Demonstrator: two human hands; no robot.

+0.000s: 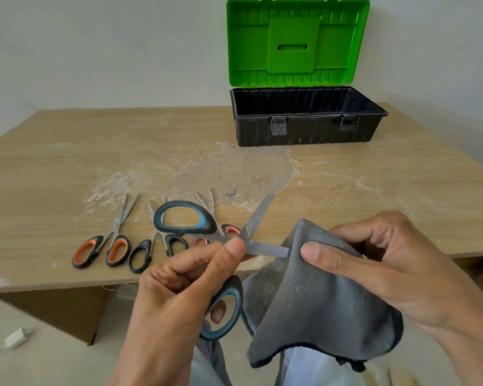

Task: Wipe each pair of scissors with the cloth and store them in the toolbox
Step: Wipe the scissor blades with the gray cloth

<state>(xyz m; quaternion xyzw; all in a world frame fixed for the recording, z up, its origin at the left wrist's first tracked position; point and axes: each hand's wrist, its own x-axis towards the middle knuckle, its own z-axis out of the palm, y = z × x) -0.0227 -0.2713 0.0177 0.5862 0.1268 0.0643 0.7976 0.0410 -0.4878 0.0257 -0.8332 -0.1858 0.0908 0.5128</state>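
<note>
Left hand point(179, 291): fingers curled, holding the blue-handled scissors point(258, 215) above the near table edge. Thumb and forefinger pinch at the pivot, and one finger shows through the lower handle loop. The scissors are spread wide: one blade points to 1 o'clock, the other lies level toward 3 o'clock. The second handle loop stands out at 10 o'clock from the thumb.

Right hand point(388, 268): fingers curled, gripping the grey cloth point(304, 310). Thumb presses a fold of cloth at the tip of the level blade, and the blade end goes into that fold. The rest of the cloth hangs below both hands toward 6 o'clock.

The hands are near each other, bridged by the level blade.

On the table point(67, 162), at 10 to 11 o'clock from the left hand, three pairs lie in a row, tips pointing away:
- orange-handled pair point(117, 227), leftmost
- black-handled pair point(144, 254), middle
- red-handled pair point(230, 229), rightmost, partly hidden behind the raised blue loop

Toolbox point(304, 129): at 12 to 1 o'clock from the hands, at the far table edge, well apart from them. Black base, green lid point(296, 43) standing open and upright.

Table surface is scuffed pale at centre. A white charger point(16, 338) lies on the floor at 8 o'clock.
</note>
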